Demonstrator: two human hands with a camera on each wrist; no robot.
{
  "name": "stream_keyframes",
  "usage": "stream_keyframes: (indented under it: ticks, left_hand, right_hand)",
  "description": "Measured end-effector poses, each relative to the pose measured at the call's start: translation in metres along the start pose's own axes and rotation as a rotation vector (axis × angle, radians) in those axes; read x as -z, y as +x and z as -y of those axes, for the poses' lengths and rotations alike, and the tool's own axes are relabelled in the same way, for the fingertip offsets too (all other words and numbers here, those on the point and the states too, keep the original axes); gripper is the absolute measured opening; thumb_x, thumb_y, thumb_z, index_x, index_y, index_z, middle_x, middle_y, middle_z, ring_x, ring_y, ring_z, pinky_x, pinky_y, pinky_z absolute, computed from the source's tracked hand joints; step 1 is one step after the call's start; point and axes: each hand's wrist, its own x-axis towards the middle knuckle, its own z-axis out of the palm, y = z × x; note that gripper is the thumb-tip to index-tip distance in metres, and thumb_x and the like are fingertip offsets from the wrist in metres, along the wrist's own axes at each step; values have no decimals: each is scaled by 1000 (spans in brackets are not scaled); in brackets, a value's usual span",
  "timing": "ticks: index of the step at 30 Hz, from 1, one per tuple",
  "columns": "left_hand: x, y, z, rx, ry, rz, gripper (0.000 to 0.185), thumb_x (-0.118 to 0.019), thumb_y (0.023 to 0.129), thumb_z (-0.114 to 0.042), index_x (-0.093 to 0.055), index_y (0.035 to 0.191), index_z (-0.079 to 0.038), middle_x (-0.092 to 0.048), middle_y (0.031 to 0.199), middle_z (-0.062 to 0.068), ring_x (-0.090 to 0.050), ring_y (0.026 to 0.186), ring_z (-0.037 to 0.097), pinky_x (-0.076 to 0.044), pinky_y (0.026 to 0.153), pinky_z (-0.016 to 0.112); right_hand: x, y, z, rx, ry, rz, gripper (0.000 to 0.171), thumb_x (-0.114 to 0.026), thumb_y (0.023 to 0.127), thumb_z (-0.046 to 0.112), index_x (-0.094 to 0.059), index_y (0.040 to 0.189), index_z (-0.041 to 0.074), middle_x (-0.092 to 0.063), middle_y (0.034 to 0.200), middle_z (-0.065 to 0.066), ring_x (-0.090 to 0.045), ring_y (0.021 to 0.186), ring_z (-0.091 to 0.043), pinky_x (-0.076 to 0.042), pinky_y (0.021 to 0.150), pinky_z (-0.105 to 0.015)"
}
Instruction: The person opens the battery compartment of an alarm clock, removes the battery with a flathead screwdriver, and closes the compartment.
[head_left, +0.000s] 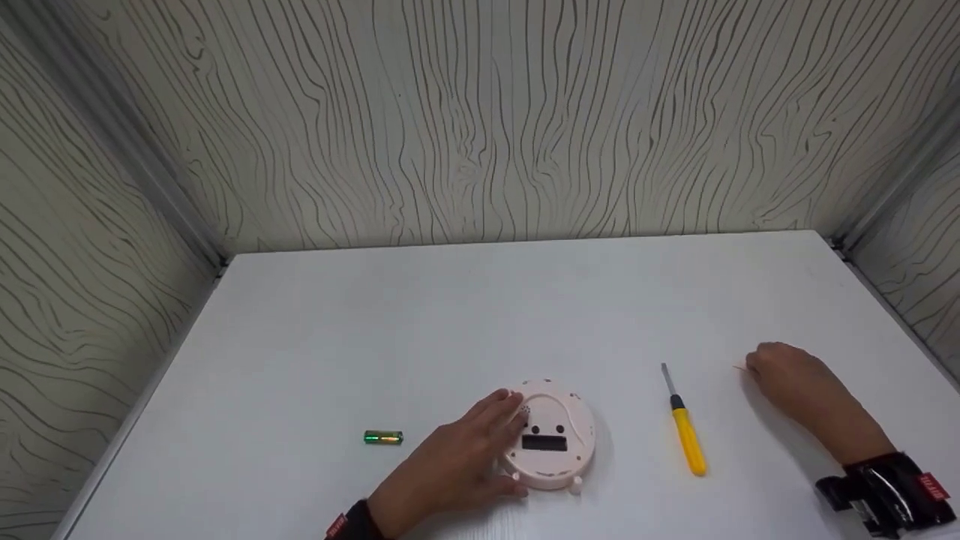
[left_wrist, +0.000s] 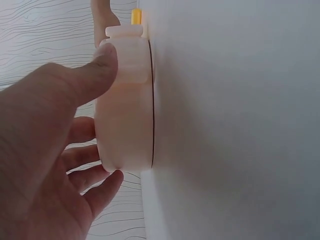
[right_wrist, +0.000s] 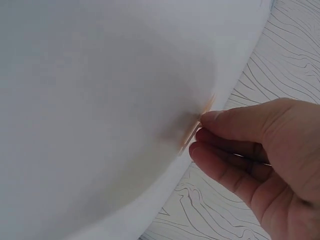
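Note:
A round pale pink clock (head_left: 553,439) lies face down on the white table (head_left: 480,315), its back with a dark slot facing up. My left hand (head_left: 491,442) grips its left side; in the left wrist view the thumb (left_wrist: 97,67) presses the rim of the clock (left_wrist: 125,115) and the fingers curl round the other edge. My right hand (head_left: 784,375) rests on the table at the right, its curled fingertips (right_wrist: 205,135) pinching a thin peach-coloured flat piece (right_wrist: 197,125) that lies on the surface.
A green and gold battery (head_left: 383,437) lies left of the clock. A yellow-handled screwdriver (head_left: 686,435) lies between the clock and my right hand, tip pointing away. Wood-grain walls enclose the table on three sides.

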Motion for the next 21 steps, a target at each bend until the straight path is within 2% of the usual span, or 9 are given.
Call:
stream_keyframes:
  ticks: [7, 10, 15, 21]
  left_hand:
    - [0, 2, -1, 26, -6, 20, 82, -43, 80, -66, -18, 146, -25, -17, 152, -3, -14, 140, 15, -44, 95, 36]
    - [-1, 3, -4, 38, 8, 34, 83, -41, 80, -68, -17, 146, -25, -16, 152, -3, -12, 140, 14, -43, 97, 35]
    - [-2, 6, -9, 47, 35, 52, 84, -39, 79, -69, -14, 146, -24, -13, 153, -4, -10, 141, 13, -42, 98, 34]
    - [-2, 10, -12, 55, 53, 50, 83, -39, 80, -68, -15, 146, -24, -13, 153, -4, -9, 141, 13, -43, 97, 33]
  right_hand:
    - [-1, 7, 5, 39, -40, -20, 9, -63, 79, 1, -57, 73, 2, -41, 58, 0, -35, 55, -13, -37, 49, -23]
    - [3, 10, 14, 64, -81, -34, 9, -67, 74, -2, -59, 75, 0, -44, 59, -3, -38, 55, -14, -42, 49, -24]
    - [21, 11, 52, 109, -125, -109, 16, -73, 66, -6, -64, 80, -5, -54, 65, -11, -48, 56, -16, -50, 50, -27]
    - [42, 11, 101, 196, -169, -218, 18, -75, 61, -8, -64, 75, -5, -52, 64, -10, -45, 56, -15, -48, 46, -23]
